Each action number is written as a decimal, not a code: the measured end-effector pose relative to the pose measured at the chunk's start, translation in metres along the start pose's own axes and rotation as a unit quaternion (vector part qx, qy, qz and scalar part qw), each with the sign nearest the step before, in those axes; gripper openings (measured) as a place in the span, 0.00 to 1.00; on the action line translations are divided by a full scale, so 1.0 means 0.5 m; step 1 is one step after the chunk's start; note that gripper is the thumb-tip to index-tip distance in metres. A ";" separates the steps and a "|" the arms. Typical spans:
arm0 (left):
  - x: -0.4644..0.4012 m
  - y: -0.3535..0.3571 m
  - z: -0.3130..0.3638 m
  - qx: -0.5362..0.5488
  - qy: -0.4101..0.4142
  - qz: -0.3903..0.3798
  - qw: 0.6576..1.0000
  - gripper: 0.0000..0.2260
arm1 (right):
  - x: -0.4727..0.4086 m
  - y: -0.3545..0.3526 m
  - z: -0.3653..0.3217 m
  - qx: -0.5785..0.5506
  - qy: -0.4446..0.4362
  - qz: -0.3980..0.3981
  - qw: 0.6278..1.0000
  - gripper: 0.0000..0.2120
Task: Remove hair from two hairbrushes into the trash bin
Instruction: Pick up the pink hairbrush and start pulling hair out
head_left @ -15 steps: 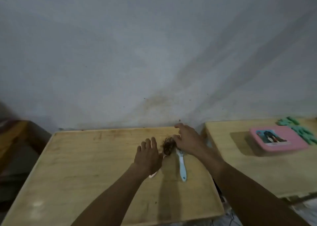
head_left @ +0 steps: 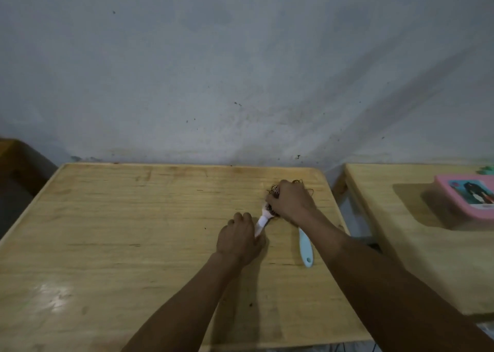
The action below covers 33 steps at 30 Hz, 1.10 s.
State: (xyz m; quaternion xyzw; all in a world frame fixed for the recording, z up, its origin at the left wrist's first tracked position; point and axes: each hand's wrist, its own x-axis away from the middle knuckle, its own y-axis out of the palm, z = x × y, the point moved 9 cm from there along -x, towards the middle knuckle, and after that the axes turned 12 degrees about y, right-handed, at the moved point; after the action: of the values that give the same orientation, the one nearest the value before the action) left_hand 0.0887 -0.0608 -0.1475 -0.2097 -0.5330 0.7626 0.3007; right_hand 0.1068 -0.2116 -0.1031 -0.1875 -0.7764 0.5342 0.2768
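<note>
Now the left hand (head_left: 240, 240) grips the white hairbrush (head_left: 263, 222) handle; right hand (head_left: 291, 200) clutches its hair (head_left: 274, 190).

Both hands forward, arms outstretched; left hand (head_left: 239, 238) fisted, knuckles up; right hand (head_left: 291, 200) curled, farther ahead

Wooden desk (head_left: 133, 231), pale and scuffed, with a glossy patch of reflected light at its near left. Behind it, a grey-white wall (head_left: 240, 71) marked by dark specks and brownish staining just above the desk's far edge. To the right, across a narrow gap, a second wooden desk (head_left: 401, 244) bearing a pink box (head_left: 467, 202) with a picture printed on its lid; at the box's far side, a small green item (head_left: 487, 169), cut off by the frame edge. At far left, a dark brown piece of furniture (head_left: 18, 164), only partly in view.
</note>
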 end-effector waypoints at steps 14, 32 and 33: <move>0.047 -0.064 -0.043 0.096 -0.002 0.192 0.977 0.17 | 0.053 -0.052 -0.069 -0.151 0.014 0.038 0.988 0.18; 0.423 -0.181 -0.179 0.390 -0.149 0.291 0.861 0.08 | 0.347 0.008 -0.313 -0.360 -0.187 -0.150 0.902 0.21; 0.457 -0.190 -0.197 0.382 -0.164 0.311 0.855 0.08 | 0.371 0.023 -0.335 -0.356 -0.203 -0.169 0.896 0.24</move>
State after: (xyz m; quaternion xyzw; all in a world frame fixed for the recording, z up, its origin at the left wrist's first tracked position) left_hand 0.0072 0.1865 -0.0923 -0.1051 -0.1480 0.9833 0.0131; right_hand 0.0683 0.0230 -0.0252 -0.0275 -0.9741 0.1934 0.1139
